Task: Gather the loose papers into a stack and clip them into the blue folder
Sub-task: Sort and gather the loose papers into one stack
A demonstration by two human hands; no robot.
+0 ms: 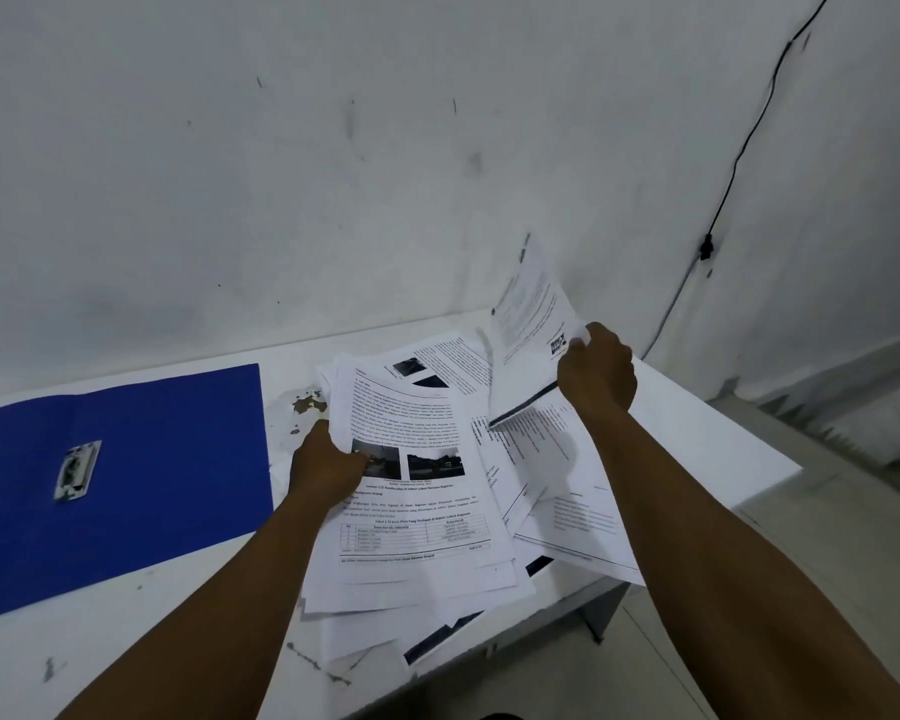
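Printed white papers [417,517] lie in a loose, uneven pile on the right half of the white table. My left hand [326,467] grips the left edge of the top sheets, thumb on a page with photos and a table. My right hand [596,374] holds several sheets [528,324] lifted and tilted upright above the far right of the pile. The blue folder [141,475] lies open and flat on the left of the table, with its metal clip [77,471] near its middle, apart from both hands.
The white table [697,433] ends in a corner at the right, and some sheets overhang its front edge. Chipped brown patches [310,403] mark the surface between folder and pile. A black cable [739,153] runs down the grey wall.
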